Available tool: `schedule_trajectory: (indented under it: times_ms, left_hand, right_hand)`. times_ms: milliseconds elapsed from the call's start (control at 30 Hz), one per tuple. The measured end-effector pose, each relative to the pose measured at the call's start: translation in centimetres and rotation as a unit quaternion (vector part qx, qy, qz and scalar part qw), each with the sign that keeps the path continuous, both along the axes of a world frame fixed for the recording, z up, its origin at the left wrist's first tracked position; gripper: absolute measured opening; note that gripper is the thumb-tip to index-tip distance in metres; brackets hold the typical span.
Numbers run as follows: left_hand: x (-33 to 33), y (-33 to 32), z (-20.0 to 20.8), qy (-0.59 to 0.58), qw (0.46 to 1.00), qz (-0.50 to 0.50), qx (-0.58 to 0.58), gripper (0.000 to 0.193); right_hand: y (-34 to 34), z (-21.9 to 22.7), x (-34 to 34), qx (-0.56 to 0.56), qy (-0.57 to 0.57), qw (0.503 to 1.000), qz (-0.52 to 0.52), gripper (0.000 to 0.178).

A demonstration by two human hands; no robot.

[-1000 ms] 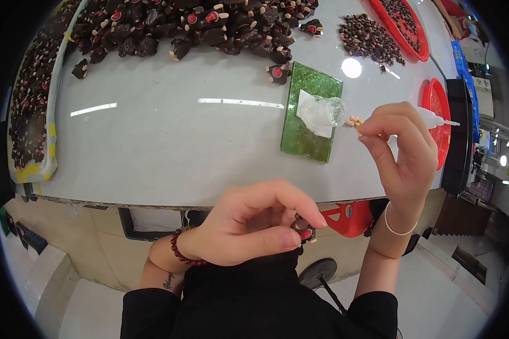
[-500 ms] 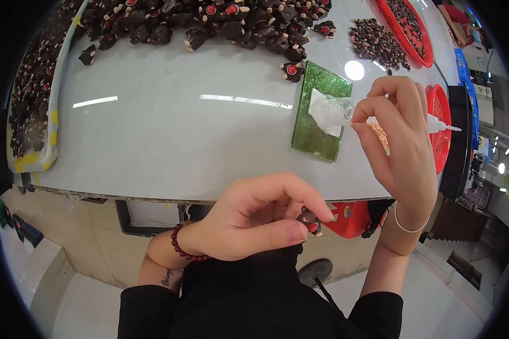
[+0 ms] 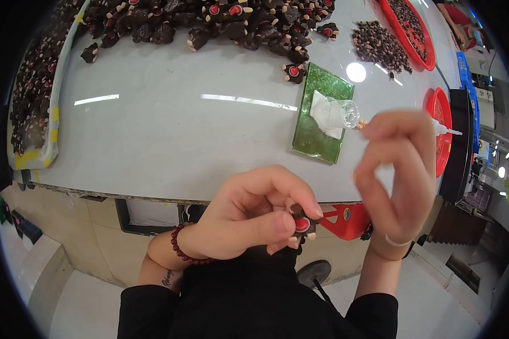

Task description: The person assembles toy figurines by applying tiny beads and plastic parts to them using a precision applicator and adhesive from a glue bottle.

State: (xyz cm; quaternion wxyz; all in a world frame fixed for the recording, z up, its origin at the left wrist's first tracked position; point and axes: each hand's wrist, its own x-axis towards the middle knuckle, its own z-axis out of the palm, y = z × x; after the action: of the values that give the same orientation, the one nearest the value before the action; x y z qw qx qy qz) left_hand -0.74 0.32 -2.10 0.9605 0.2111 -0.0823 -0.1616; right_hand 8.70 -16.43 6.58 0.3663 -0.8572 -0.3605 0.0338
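Between the thumb and fingers of my left hand (image 3: 249,212), just off the table's near edge, is a small dark brown figurine (image 3: 303,225) with a red oval on its front and pale beige tips. To its right and higher up, my right hand (image 3: 407,175) is smeared by motion. Its thumb and a finger curl together in a pinch; whatever lies between them is too blurred to make out. Beyond that hand lies a green slab (image 3: 319,146) bearing a white tissue (image 3: 324,116) and a clear round container (image 3: 351,114). Small beige bits (image 3: 362,124) show beside the container.
Many similar dark figurines (image 3: 232,31) are heaped along the far side. A taped tray (image 3: 54,127) of them stands left. Loose small brown pieces (image 3: 382,45) lie near a red tray (image 3: 430,59). A white nozzle (image 3: 449,131) crosses another red tray (image 3: 442,161) at right.
My right hand has drawn back toward me from beside the clear container, uncovering the beige bits. The figurine in my left hand has turned, so its red oval shows more fully.
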Motion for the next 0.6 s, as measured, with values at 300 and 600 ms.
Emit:
schedule_trajectory:
  times_ms: [300,600]
  left_hand:
    - [-0.2,-0.9,-0.7,0.08,0.98,-0.063,-0.169,0.027]
    - [-0.2,-1.6,-0.4,0.082,0.982,-0.054,-0.159,0.025]
  right_hand:
    - [0.4,-3.2,-2.6,0.154,-0.037,0.985,0.07,0.016]
    - [-0.5,-3.8,-2.6,0.163,-0.068,0.982,0.066,0.019]
